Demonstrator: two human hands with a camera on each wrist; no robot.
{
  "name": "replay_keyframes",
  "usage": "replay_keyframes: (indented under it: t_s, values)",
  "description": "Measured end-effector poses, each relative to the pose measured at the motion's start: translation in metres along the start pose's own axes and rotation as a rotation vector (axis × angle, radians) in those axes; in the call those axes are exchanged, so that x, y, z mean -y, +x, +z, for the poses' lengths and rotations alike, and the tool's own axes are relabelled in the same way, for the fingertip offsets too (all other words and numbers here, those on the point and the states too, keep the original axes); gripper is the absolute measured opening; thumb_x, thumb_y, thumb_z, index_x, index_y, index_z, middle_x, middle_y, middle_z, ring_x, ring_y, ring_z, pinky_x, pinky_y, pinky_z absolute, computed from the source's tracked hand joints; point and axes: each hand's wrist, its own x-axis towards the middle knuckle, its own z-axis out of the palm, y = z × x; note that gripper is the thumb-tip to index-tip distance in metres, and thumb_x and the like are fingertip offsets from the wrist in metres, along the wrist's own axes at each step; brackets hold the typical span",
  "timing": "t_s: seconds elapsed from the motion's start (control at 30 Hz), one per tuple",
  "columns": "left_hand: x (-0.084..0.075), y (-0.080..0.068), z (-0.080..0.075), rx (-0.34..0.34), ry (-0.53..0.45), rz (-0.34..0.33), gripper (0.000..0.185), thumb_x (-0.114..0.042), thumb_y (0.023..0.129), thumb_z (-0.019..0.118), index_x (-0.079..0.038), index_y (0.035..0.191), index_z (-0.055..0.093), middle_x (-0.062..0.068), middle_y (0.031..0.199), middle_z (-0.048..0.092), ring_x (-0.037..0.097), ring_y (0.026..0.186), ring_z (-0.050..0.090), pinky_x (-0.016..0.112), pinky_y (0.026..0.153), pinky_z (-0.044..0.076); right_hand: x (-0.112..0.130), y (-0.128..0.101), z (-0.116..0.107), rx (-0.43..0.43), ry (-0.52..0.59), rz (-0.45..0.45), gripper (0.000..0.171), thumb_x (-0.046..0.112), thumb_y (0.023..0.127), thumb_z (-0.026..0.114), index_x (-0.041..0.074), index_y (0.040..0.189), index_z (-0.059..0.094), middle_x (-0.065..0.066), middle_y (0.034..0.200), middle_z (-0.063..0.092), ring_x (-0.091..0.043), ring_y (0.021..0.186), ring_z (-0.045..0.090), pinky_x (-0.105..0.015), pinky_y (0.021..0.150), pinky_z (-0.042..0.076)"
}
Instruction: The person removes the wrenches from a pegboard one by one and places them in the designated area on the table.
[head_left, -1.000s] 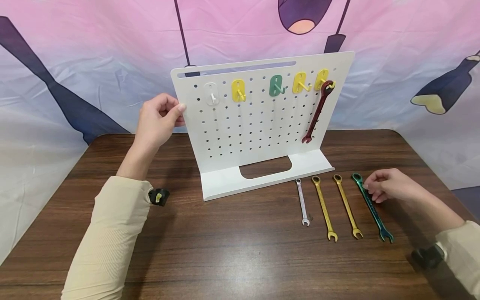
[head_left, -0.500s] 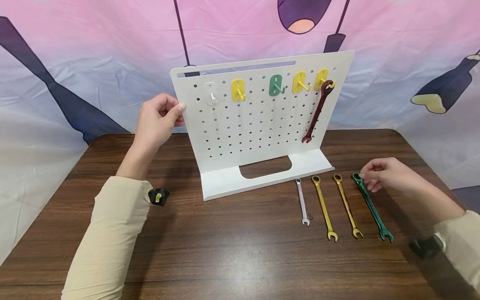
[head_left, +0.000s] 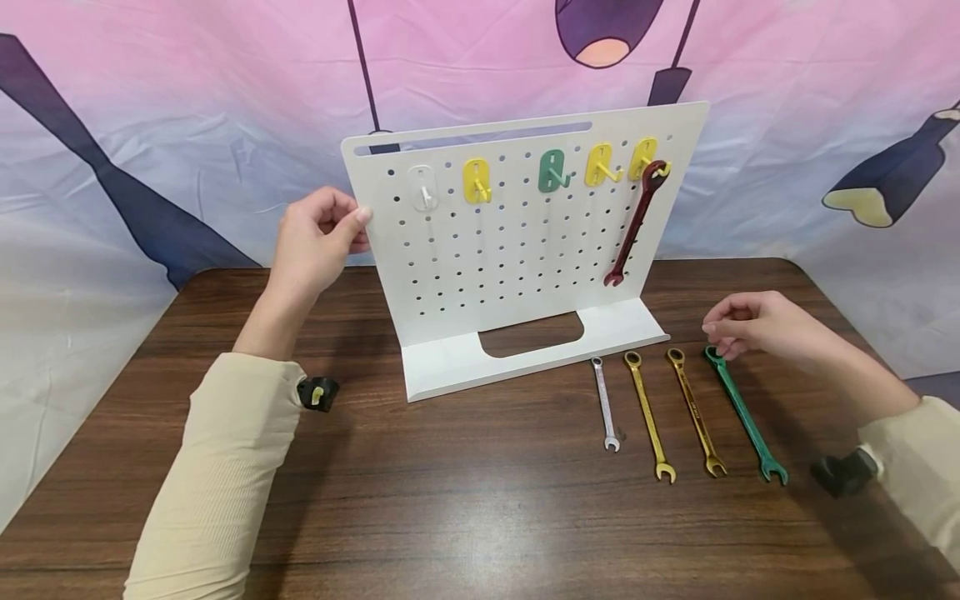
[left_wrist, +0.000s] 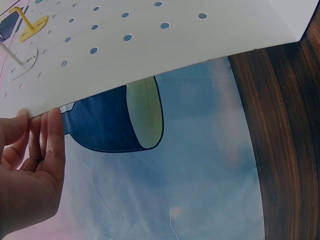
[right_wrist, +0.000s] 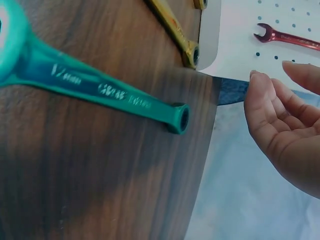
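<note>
My left hand [head_left: 315, 242] pinches the left edge of the white pegboard [head_left: 517, 242] between thumb and fingers; the left wrist view shows its fingertips behind the board [left_wrist: 150, 55]. My right hand [head_left: 765, 325] hovers over the ring end of a green combination wrench [head_left: 742, 408] lying on the table. In the right wrist view a gap shows between thumb and fingers, with nothing held, and the green wrench [right_wrist: 110, 92] lies apart from them. Left of it lie two gold wrenches [head_left: 693, 408] [head_left: 648, 417] and a small silver wrench [head_left: 604, 404]. A dark red wrench [head_left: 636, 225] hangs from the rightmost yellow hook [head_left: 643, 157].
Across the board's upper part sit a clear hook [head_left: 423, 187], a yellow hook [head_left: 476, 181], a green hook [head_left: 552, 171] and another yellow hook [head_left: 600, 164]. The board stands on the dark wooden table [head_left: 480, 517]. Behind hangs a printed cloth [head_left: 247, 108].
My right hand has moved up and to the left, away from the green wrench's shaft to above its ring end. The left hand, board and wrenches have stayed put.
</note>
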Motion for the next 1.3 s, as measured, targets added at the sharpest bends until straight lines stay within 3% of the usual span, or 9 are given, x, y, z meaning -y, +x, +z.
replay_keyframes:
  t_s: [0.43, 0.73, 1.0, 1.3]
  values:
    - [-0.002, -0.001, -0.001, 0.002, -0.004, -0.002, 0.018, -0.017, 0.090, 0.059, 0.001, 0.086, 0.056, 0.004, 0.071, 0.054, 0.010, 0.066, 0.059, 0.020, 0.066, 0.056, 0.023, 0.014, 0.007, -0.015, -0.036, -0.108, 0.030, 0.016, 0.092, 0.057, -0.009, 0.108, 0.052, -0.018, 0.087, 0.064, -0.025, 0.075, 0.064, -0.038, 0.068, 0.057]
    - [-0.001, 0.000, 0.000, -0.001, 0.002, 0.003, 0.018, -0.017, 0.090, 0.059, 0.001, 0.086, 0.056, 0.005, 0.070, 0.055, 0.010, 0.065, 0.059, 0.019, 0.065, 0.056, 0.043, 0.027, 0.017, -0.071, -0.042, -0.089, 0.034, 0.021, 0.090, 0.060, -0.004, 0.112, 0.051, -0.016, 0.093, 0.063, -0.030, 0.080, 0.063, -0.039, 0.072, 0.056]
    - [-0.001, -0.001, 0.000, 0.000, -0.001, -0.002, 0.019, -0.017, 0.090, 0.059, 0.001, 0.086, 0.056, 0.005, 0.071, 0.054, 0.010, 0.066, 0.059, 0.020, 0.065, 0.056, 0.057, 0.038, 0.020, -0.080, -0.035, -0.092, 0.031, 0.018, 0.092, 0.057, -0.004, 0.113, 0.052, -0.014, 0.096, 0.063, -0.021, 0.077, 0.064, -0.035, 0.073, 0.056]
    - [-0.001, -0.001, 0.000, 0.000, 0.016, -0.002, 0.020, -0.018, 0.090, 0.059, 0.001, 0.088, 0.056, 0.005, 0.071, 0.055, 0.010, 0.066, 0.059, 0.020, 0.066, 0.056, 0.073, 0.046, 0.019, -0.119, 0.032, -0.119, 0.033, 0.012, 0.093, 0.055, -0.007, 0.118, 0.047, -0.024, 0.114, 0.054, -0.009, 0.078, 0.062, -0.023, 0.073, 0.055]
